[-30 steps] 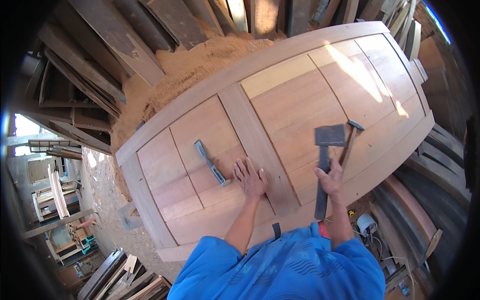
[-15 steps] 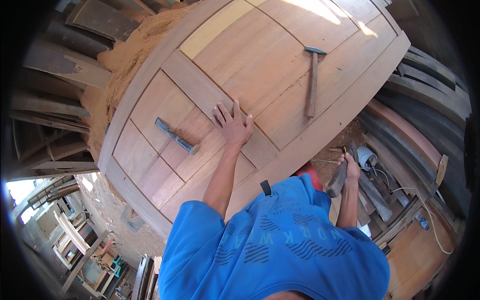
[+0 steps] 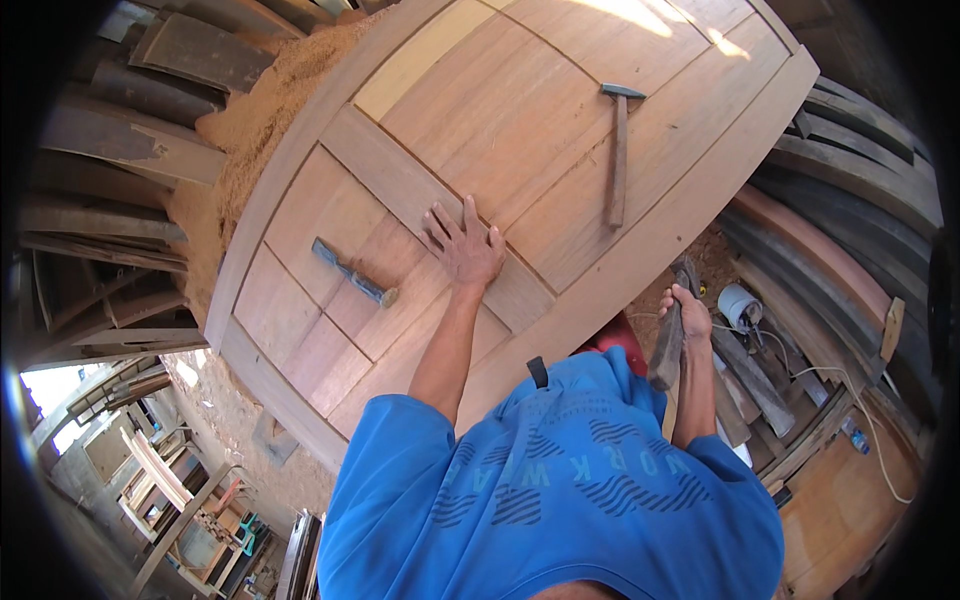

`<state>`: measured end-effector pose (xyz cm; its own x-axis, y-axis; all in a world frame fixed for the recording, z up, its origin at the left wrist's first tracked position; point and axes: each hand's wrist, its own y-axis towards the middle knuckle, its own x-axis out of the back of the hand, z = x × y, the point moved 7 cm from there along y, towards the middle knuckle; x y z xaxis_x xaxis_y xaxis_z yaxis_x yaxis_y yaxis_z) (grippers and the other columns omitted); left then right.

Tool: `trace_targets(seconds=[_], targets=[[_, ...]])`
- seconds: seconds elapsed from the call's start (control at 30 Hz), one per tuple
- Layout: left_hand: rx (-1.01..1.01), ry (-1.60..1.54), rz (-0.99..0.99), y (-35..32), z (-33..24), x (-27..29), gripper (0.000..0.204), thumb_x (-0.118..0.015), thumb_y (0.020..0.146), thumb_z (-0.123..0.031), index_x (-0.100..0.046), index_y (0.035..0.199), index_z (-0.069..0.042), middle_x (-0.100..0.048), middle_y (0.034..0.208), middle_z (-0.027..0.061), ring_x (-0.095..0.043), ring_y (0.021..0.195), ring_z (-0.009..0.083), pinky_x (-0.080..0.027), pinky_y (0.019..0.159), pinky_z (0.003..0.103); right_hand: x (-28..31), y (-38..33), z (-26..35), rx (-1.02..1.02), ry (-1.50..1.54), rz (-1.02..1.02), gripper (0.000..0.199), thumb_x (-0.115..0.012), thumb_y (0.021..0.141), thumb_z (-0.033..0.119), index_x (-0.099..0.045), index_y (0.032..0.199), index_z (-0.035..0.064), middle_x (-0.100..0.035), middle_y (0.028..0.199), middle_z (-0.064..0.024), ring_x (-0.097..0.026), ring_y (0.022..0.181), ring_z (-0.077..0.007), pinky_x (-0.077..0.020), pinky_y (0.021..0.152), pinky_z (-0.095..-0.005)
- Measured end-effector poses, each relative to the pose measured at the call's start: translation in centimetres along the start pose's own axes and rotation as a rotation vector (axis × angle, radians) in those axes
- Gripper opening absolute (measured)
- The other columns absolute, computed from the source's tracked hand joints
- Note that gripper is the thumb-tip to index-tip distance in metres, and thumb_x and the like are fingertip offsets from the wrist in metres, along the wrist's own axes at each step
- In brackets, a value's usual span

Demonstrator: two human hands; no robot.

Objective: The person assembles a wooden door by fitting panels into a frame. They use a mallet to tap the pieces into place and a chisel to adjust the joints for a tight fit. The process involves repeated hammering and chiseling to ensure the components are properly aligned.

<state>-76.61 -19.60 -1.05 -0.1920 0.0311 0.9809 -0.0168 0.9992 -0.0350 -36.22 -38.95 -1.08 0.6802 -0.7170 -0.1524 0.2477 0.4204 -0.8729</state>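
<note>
One door [image 3: 520, 130], one hammer [image 3: 617, 150], one chisel [image 3: 353, 272]

right hand [image 3: 686, 312] carried the dark tool [image 3: 668, 340] off the door [image 3: 560, 110], below its edge, hammer [image 3: 618, 150] left lying

A hammer [image 3: 617, 150] lies on the far right part of the panel, head pointing far. A chisel [image 3: 352, 273] lies on the left part. Sawdust [image 3: 255, 120] is heaped against the far left edge. Dark planks [image 3: 110, 140] are stacked at the left. More planks [image 3: 850, 180] lie at the right, beside a white cord [image 3: 850, 395].
</note>
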Motion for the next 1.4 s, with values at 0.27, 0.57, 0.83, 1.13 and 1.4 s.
trace_targets(seconds=[0.27,0.57,0.83,1.13,1.4], targets=[[0.009,0.015,0.008,0.2,0.4,-0.3,0.078,-0.061,0.088,-0.043,-0.037,0.159,-0.02,-0.018,0.162,0.0372,-0.009,0.151,0.0562,-0.007,0.119,0.071,3.8,-0.5,-0.4,0.027,0.063,0.003,0.015,-0.064,0.101,0.02,-0.061,0.104,0.0059,-0.064,0.083,-0.002,-0.064,0.069,-0.0117,-0.0583,0.059,-0.0286],[0.006,-0.021,0.021,0.1,0.0,-0.1,0.081,-0.063,0.086,-0.041,-0.036,0.158,-0.017,-0.015,0.162,0.0381,-0.007,0.151,0.0571,-0.005,0.119,0.072,0.8,-0.2,0.7,-0.01,-0.083,0.098,0.014,-0.063,0.101,0.016,-0.063,0.096,0.0029,-0.064,0.082,-0.0063,-0.064,0.066,-0.0144,-0.0579,0.058,-0.0309],[-0.015,-0.025,-0.029,0.2,-0.2,0.3,0.077,-0.062,0.087,-0.042,-0.04,0.157,-0.016,-0.017,0.161,0.0377,-0.01,0.15,0.0569,-0.006,0.119,0.072,0.1,-0.9,0.9,-0.022,-0.001,0.111,0.017,-0.061,0.102,0.018,-0.062,0.096,0.0025,-0.062,0.078,-0.0042,-0.063,0.065,-0.013,-0.057,0.056,-0.0286],[-0.021,-0.013,-0.068,0.1,0.2,-0.2,0.077,-0.063,0.086,-0.043,-0.042,0.156,-0.018,-0.019,0.161,0.035,-0.013,0.149,0.0556,-0.007,0.119,0.071,2.0,0.1,0.7,-0.095,0.079,0.208,0.017,-0.063,0.103,0.02,-0.061,0.103,0.003,-0.064,0.086,-0.0041,-0.063,0.07,-0.0127,-0.058,0.059,-0.0293],[0.0,-0.032,-0.03,0.1,0.4,-0.3,0.079,-0.065,0.085,-0.042,-0.041,0.157,-0.019,-0.017,0.163,0.0339,-0.01,0.151,0.0545,-0.005,0.12,0.07,4.4,-0.7,-0.1,-0.163,0.208,0.08,0.021,-0.061,0.103,0.026,-0.062,0.1,0.0048,-0.065,0.077,-0.002,-0.066,0.067,-0.0134,-0.0615,0.065,-0.0282]])
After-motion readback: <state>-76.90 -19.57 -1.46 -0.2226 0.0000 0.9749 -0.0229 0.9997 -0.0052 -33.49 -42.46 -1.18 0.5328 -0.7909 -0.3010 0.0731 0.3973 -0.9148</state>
